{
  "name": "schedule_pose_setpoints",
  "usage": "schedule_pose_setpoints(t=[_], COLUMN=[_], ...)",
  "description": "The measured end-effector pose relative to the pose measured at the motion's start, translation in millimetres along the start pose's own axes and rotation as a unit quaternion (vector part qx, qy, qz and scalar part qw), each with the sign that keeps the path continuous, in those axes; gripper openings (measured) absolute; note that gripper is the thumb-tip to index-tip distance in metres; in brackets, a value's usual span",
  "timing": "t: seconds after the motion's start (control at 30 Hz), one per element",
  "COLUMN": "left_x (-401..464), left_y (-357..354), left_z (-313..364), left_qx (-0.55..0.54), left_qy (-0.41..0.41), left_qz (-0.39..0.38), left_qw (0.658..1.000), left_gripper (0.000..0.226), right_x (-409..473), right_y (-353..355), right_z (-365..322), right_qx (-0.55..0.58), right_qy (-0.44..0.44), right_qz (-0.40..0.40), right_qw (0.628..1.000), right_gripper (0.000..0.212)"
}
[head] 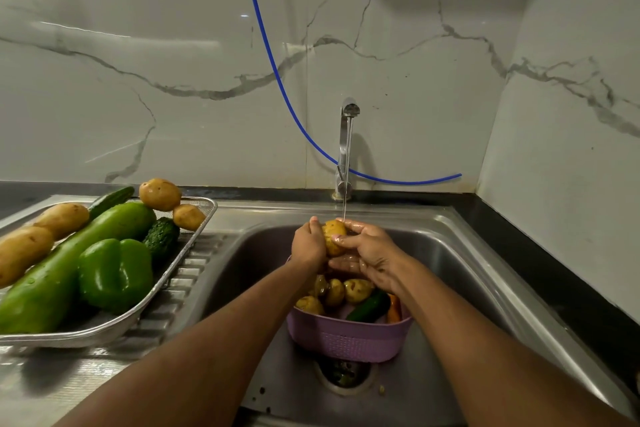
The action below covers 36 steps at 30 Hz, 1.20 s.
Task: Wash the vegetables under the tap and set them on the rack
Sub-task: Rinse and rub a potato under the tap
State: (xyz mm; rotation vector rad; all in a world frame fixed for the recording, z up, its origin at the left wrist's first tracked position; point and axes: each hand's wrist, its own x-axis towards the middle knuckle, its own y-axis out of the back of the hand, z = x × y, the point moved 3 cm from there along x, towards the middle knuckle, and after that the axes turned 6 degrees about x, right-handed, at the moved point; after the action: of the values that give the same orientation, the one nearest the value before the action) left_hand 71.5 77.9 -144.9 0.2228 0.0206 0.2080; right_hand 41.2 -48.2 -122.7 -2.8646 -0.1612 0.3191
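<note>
Potato (pixel 333 236) gripped between left hand (pixel 308 246) and right hand (pixel 369 250).

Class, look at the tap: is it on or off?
On. A thin stream runs from the tap onto the potato held over the sink.

1. Both forearms are bare right up to the frame's lower edge, with no sleeve or cuff showing.
2. The left hand (pixel 308 243) wears no glove, ring or band.
3. The right hand (pixel 369 255) is likewise ungloved, its skin glistening wet.
</note>
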Motion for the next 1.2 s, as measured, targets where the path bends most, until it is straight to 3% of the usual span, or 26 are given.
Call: schedule_pose_setpoints(t=[0.1,0.27,0.37,0.5,0.67,0.73,0.83,0.97,1.03,1.2], left_x=[2,-4,-11,-16,-28,-32,-33,-30,-27,-27], left_y=[3,-4,-11,-14,-27,-31,-27,-18,-17,-10], left_z=[-1,-1,-1,5,8,7,9,12,14,23], left_qx=[0.011,0.064,0.106,0.179,0.201,0.189,0.082,0.01,0.007,0.009], left_qy=[0.005,-0.05,-0.071,-0.119,-0.137,-0.085,0.024,0.08,0.063,-0.035], left_qz=[-0.015,-0.037,-0.057,-0.067,-0.102,-0.132,-0.179,-0.142,-0.11,-0.117], left_qw=[1.0,0.996,0.99,0.974,0.965,0.969,0.98,0.987,0.992,0.992], left_gripper=[0.043,0.041,0.04,0.04,0.037,0.051,0.063,0.064,0.06,0.056], right_x=[2,-1,2,5,9,5,2,7,9,-6], right_y=[0,0,5,12,9,7,0,-8,-5,-3], right_z=[1,8,12,8,2,1,-1,10,11,-1], right_qx=[-0.012,-0.075,-0.103,-0.073,-0.084,-0.074,-0.08,-0.275,-0.309,-0.11], right_qy=[0.014,0.056,0.06,0.054,0.04,0.012,0.028,0.057,0.077,0.079], right_qz=[-0.013,0.124,0.2,0.234,0.201,0.169,0.105,0.13,0.156,0.074], right_qw=[1.0,0.988,0.973,0.968,0.975,0.983,0.991,0.951,0.935,0.988], right_gripper=[0.054,0.028,0.031,0.029,0.02,0.022,0.017,0.035,0.041,0.036])
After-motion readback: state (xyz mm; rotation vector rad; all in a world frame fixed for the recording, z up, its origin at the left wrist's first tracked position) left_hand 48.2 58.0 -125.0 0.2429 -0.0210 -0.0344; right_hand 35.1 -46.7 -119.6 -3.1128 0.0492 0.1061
